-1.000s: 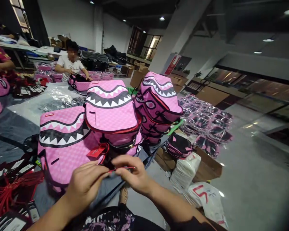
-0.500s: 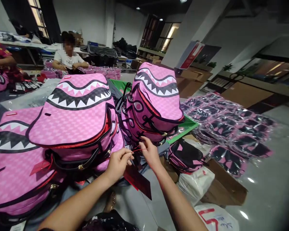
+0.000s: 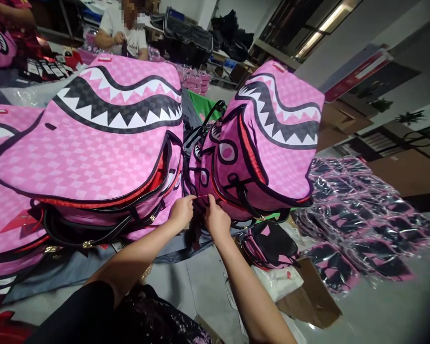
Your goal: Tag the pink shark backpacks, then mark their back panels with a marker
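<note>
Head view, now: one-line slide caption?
Bare left hand and right hand hold a thin red cord between them beside pink checkered shark-mouth backpacks.

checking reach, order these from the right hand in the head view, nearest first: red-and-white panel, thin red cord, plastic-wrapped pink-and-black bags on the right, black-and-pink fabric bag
From the right hand:
1. Thin red cord, pinched in it
2. Black-and-pink fabric bag, lower right
3. Plastic-wrapped bags, farther right
4. Red-and-white panel, upper right background
</note>
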Demonstrator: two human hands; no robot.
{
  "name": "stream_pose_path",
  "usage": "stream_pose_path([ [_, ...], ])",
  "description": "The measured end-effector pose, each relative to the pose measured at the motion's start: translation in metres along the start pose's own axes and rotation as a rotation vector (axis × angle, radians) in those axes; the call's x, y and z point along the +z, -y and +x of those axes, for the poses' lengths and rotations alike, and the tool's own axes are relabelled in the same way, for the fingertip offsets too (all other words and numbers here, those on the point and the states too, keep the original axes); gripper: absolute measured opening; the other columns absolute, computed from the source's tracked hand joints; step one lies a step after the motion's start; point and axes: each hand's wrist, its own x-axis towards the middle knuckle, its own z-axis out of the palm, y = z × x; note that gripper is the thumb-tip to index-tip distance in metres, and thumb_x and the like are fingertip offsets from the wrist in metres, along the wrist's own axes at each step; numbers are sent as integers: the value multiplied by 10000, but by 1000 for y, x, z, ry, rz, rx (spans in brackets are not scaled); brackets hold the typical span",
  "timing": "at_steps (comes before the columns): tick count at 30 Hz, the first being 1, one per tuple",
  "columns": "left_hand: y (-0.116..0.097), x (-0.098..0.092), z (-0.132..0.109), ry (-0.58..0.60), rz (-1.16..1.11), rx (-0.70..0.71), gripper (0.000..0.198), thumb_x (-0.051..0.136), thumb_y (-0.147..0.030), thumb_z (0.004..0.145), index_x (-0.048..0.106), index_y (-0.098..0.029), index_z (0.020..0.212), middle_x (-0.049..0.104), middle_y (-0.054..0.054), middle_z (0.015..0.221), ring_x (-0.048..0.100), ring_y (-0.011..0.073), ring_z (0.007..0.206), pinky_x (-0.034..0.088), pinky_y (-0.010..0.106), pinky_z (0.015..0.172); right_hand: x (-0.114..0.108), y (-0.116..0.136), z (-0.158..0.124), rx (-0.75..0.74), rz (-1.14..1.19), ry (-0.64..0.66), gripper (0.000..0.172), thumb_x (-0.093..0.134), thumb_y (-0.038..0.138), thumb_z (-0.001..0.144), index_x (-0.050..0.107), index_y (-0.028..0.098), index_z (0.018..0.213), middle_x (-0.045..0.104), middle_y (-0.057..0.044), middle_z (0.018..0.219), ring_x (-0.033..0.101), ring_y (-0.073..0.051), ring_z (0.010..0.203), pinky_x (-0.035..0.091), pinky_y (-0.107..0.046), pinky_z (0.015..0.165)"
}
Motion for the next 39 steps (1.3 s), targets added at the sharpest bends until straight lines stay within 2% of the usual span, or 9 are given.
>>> stream_pose_path([
  [4,-2,4,8,-4,93,24,379,425,-136,897,695,-209,1152,704,50,800,617,131,647,447,221,642,-2,3,7,7,-87,-24,304,372,188,985,482,134,1263,692,-130,866,706,-239,755,469,-260,604],
  [12,-4,-1,12,34,167,33,358,433,-134,897,714,-206,1107,726,66,829,643,145,692,459,230,680,-2,-2,5,-14,82,27,306,426,162,951,518,148,1242,726,-120,920,711,-255,808,463,-283,633],
  [19,-7,-6,10,133,159,84,339,461,-109,857,736,-213,1025,727,50,859,652,151,793,462,227,718,19,-19,-11,1,533,-184,355,430,212,919,483,124,1258,721,-132,1060,699,-260,906,490,-318,738],
  [23,-12,2,20,251,130,91,323,441,-123,878,722,-203,1014,682,12,749,615,99,630,443,186,611,8,-10,-8,138,396,-54,353,420,239,953,524,112,1266,719,-172,942,685,-276,828,443,-319,683],
  [27,-15,15,38,412,118,77,319,391,-170,925,680,-177,1059,658,-2,735,597,80,543,444,174,544,-13,-10,2,196,372,66,237,451,225,937,670,156,996,684,-162,817,646,-261,800,377,-309,668],
  [30,-17,12,41,507,136,120,314,376,-237,955,661,-175,1073,684,13,829,650,102,682,487,195,637,-20,-26,5,178,520,154,171,555,261,862,654,191,741,630,-84,697,595,-213,728,327,-284,623],
  [33,-18,1,32,558,189,200,368,606,-312,855,599,-236,1215,692,22,1021,652,165,947,492,247,811,-18,-44,4,175,773,309,291,590,398,801,561,200,589,492,-1,526,464,-142,530,279,-260,538],
  [36,-17,-7,18,583,275,258,723,724,-144,692,474,-253,1362,671,39,1084,627,220,1014,476,300,864,-14,-53,4,177,1071,451,406,575,605,716,556,205,648,369,60,459,291,-90,413,221,-242,462],
  [39,-11,-8,5,583,201,318,724,612,-63,733,402,-224,1407,652,36,1040,627,184,961,483,292,860,-13,-57,6,186,1314,514,536,615,716,603,569,203,752,314,98,460,198,-60,383,169,-231,425],
])
